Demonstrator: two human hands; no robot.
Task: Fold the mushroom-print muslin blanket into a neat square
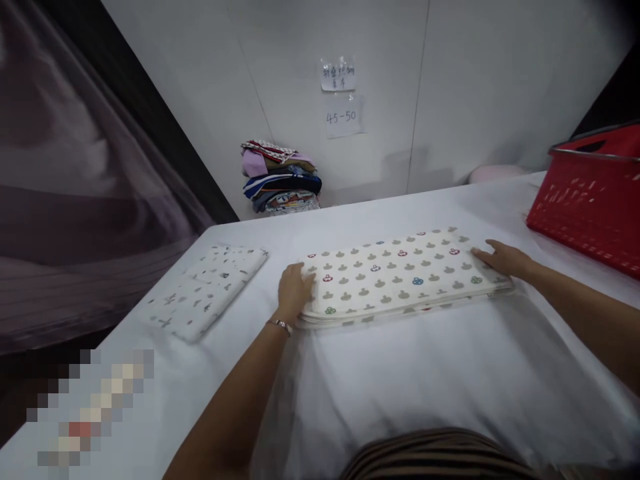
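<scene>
A folded cream cloth (400, 277) printed with small grey, red, blue and green shapes lies in a long strip across the white table (400, 373). My left hand (294, 292) rests on its left end with fingers curled over the edge. My right hand (503, 259) lies flat on the right end, fingers stretched out. A bracelet sits on my left wrist.
A second folded white cloth (205, 300) with small prints lies at the left. A stack of folded coloured clothes (280, 177) stands against the back wall. A red plastic basket (590, 200) is at the right. Paper notes (340, 93) hang on the wall.
</scene>
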